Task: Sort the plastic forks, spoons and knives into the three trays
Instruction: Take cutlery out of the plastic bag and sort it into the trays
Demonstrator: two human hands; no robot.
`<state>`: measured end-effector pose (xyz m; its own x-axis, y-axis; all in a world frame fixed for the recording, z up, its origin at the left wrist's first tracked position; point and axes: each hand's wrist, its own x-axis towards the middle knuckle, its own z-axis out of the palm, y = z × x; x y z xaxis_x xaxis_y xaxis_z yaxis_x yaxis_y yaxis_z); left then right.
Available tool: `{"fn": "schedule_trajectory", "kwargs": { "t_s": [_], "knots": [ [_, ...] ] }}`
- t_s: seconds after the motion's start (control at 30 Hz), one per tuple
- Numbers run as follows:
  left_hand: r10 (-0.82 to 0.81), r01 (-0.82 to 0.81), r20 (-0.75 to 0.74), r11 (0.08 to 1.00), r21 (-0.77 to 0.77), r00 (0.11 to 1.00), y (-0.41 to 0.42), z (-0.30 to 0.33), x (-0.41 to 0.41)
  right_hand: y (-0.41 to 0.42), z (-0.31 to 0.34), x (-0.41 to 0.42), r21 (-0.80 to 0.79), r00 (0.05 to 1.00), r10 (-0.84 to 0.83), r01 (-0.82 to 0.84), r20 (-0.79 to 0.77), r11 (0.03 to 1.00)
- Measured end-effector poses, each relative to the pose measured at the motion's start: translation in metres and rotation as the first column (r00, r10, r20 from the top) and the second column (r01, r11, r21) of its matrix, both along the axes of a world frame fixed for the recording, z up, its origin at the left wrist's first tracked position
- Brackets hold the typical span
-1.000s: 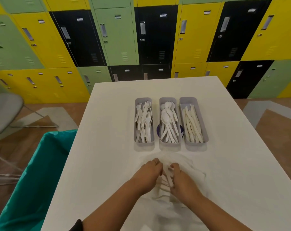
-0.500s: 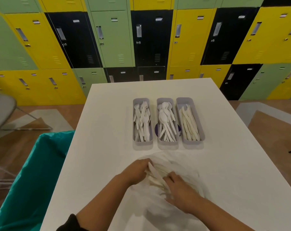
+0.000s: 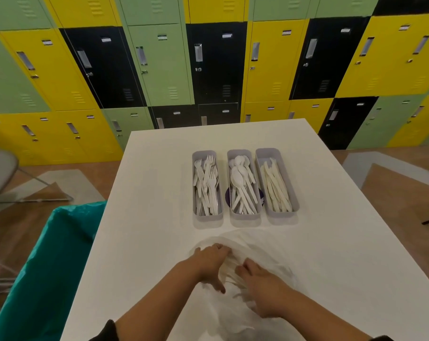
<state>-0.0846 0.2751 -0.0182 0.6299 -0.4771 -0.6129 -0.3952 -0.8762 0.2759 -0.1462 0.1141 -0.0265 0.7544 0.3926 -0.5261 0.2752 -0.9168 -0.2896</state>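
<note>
Both hands are down in a clear plastic bag that lies crumpled on the near part of the white desk. The left hand lies palm down, its fingers curled into a bundle of loose white cutlery, thumb stretched back toward the person; whether they actually pinch a piece I cannot tell. The right hand sits just beside it, its fingers bent onto the same bundle, and again a firm hold cannot be made out. The cutlery lies between the two sets of fingers and under them, blurred by the film of the bag.

Beyond the fingertips, well apart from them, three grey trays stand side by side, long sides nearly touching. The left tray holds forks, the middle tray holds spoons, and the right tray holds knives. A dark purple round thing shows between the left and middle trays.

To the left of the left hand, off the desk edge, stands a bin with a teal liner. Yellow, green and black lockers fill the wall beyond the desk.
</note>
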Motion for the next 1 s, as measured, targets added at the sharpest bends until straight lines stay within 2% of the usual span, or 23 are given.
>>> {"fn": "schedule_trajectory", "kwargs": {
  "t_s": [0.13, 0.3, 0.4, 0.47, 0.57, 0.73, 0.87, 0.97, 1.0],
  "knots": [
    [-0.036, 0.036, -0.001, 0.998, 0.058, 0.999, -0.002, 0.004, -0.005, 0.001, -0.004, 0.005, 0.003, 1.000, -0.001, 0.001, 0.011, 1.000],
    [-0.065, 0.067, -0.021, 0.993, 0.099, 0.998, 0.002, 0.004, -0.016, 0.001, -0.006, 0.004, 0.131, 0.992, -0.086, 0.073, 0.091, 0.989],
    [-0.042, 0.043, -0.006, 0.992, 0.120, 0.999, 0.002, -0.002, -0.023, -0.006, -0.009, 0.005, 0.199, 0.992, -0.103, 0.087, 0.072, 0.976],
    [-0.040, 0.038, 0.008, 0.989, 0.146, 0.999, 0.003, -0.004, -0.029, -0.010, -0.010, 0.003, 0.142, 0.998, -0.045, 0.037, 0.051, 0.989],
    [-0.054, 0.050, 0.020, 0.983, 0.179, 0.998, 0.004, -0.005, -0.034, -0.006, -0.014, -0.003, 0.034, 0.989, 0.010, -0.016, 0.146, 0.999],
    [-0.048, 0.043, 0.022, 0.984, 0.174, 0.999, 0.004, -0.001, -0.035, -0.003, -0.018, -0.001, 0.097, 0.983, -0.127, 0.114, 0.130, 0.989],
    [-0.037, 0.029, 0.039, 0.981, 0.193, 0.999, 0.008, -0.001, -0.032, -0.005, -0.015, -0.002, 0.071, 0.977, -0.096, 0.084, 0.191, 0.994],
    [-0.043, 0.034, 0.042, 0.979, 0.199, 0.998, 0.010, -0.003, -0.030, -0.005, -0.032, -0.007, 0.189, 0.982, -0.101, 0.071, 0.157, 0.979],
    [-0.036, 0.028, 0.041, 0.981, 0.193, 0.998, 0.011, -0.003, -0.030, -0.004, -0.037, -0.009, 0.154, 0.983, -0.075, 0.050, 0.167, 0.987]
  ]
}}
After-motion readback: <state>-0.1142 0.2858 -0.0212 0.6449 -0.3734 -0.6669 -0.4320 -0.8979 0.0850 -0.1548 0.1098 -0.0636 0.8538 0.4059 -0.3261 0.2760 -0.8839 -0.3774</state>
